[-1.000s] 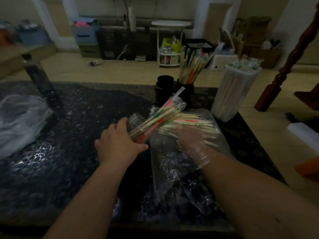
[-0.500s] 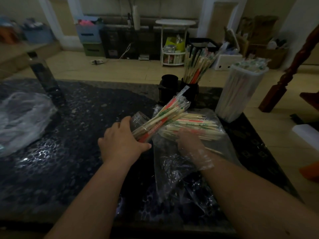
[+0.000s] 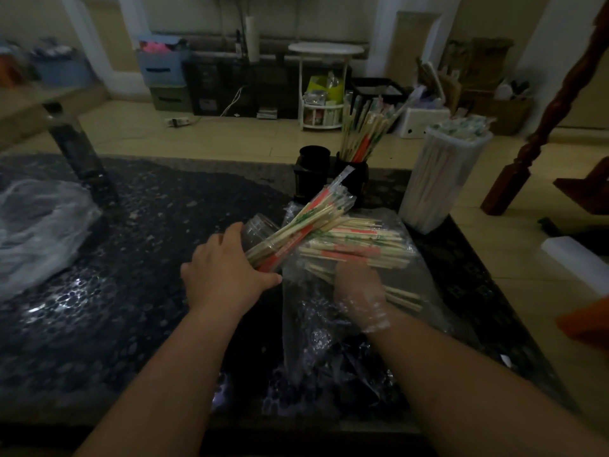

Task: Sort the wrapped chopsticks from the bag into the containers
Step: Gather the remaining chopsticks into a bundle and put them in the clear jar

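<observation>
Fingers of the left hand curl round a tilted jar of chopsticks; right of them, the right hand lies in the bag; I cannot tell its grip.

Dim room: beige tiled floor, white trolley.

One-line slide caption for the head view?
Left hand holds a clear jar of wrapped chopsticks; right hand is inside the plastic bag.
</observation>
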